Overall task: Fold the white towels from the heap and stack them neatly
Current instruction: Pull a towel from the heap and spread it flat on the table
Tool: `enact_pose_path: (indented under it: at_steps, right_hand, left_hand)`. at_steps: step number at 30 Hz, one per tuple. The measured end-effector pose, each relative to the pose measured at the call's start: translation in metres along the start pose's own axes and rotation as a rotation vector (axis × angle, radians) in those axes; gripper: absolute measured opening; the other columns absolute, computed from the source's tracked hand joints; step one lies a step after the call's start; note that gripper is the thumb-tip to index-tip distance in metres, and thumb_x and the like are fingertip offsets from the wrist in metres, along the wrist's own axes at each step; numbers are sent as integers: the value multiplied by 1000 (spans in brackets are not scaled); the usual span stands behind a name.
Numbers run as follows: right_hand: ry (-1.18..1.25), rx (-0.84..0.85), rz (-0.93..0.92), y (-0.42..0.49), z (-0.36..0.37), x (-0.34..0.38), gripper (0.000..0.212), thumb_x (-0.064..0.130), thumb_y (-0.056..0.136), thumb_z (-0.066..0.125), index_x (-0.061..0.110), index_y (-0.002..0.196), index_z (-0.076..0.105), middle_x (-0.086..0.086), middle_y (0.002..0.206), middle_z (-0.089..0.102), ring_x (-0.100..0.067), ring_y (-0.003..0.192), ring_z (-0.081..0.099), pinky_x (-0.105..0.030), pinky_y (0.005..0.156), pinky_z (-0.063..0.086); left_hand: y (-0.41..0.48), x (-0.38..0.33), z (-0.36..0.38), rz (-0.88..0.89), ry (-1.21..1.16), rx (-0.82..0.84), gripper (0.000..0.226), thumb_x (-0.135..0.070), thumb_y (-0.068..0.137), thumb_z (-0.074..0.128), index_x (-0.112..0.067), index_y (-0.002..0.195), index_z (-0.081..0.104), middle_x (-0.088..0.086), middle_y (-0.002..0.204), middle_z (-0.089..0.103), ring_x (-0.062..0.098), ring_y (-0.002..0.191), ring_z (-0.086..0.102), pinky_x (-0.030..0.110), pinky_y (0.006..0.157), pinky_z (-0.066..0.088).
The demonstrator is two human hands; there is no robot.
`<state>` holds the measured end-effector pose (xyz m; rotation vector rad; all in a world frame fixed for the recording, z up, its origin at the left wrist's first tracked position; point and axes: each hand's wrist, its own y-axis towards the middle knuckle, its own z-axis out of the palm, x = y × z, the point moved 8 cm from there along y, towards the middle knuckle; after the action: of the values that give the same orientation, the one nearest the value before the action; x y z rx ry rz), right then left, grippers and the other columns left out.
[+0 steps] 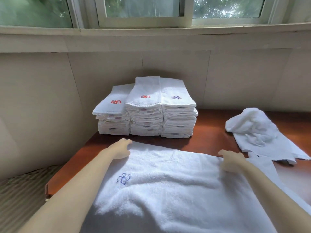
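Left hand (122, 149) pinches the far left corner of the towel (168, 174) spread on the desk (210, 132). Right hand (231, 161) curls over its far right edge (blurred, fingertips sunk in the cloth, so the grip is only likely). The towel's near end is cut off. Three stacks (144, 113) stand behind it; the heap (257, 132) lies apart, to the right.

3 folded stacks (144, 115), 1 spread towel (168, 179), 1 crumpled heap (255, 132), 2 hands: L hand (123, 148), R hand (231, 159).

Reddish-brown table (210, 138) against panelled wall (50, 98); window (143, 10) above; striped fabric (21, 190) left.
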<state>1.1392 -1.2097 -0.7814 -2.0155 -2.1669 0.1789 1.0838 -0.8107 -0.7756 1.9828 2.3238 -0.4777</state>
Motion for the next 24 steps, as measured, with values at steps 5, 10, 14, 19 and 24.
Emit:
enact_pose_path:
  at_steps: [5,10,14,19,24]
  right_hand:
    - [-7,16,-56,25,-5,7,33,55,87,49,22,82,49,1,94,63,-19,85,54,-26,70,40]
    - [-56,-311,2,41,-44,9,16,5,84,40,15,73,45,-6,94,58,-28,85,56,-30,64,43]
    - [67,-595,66,34,-73,14,17,-7,83,37,9,86,39,-14,84,52,-34,76,53,-33,61,37]
    - [300,-779,48,14,-84,24,17,-7,89,36,7,96,44,-21,80,53,-43,79,59,-36,60,35]
    - [498,-799,-226,1,-79,44,13,7,93,41,0,95,52,-20,93,54,-39,85,53,-46,73,41]
  left_hand:
    - [25,1,-4,-40,-132,169,74,-11,79,61,-21,145,29,9,134,47,23,105,58,36,80,48]
    - [45,-1,-28,3,106,117,10,-17,74,65,-15,80,57,2,73,53,21,66,51,35,55,42]
    - [45,15,-68,-158,160,-365,19,-30,86,63,-19,77,50,5,92,58,30,91,58,33,66,40]
    - [15,28,-80,-146,-17,-786,19,7,80,44,-11,85,44,17,97,51,40,88,55,37,63,37]
    - [-21,51,-75,-133,-250,-960,23,12,74,48,-6,87,53,14,90,50,33,77,48,34,64,32]
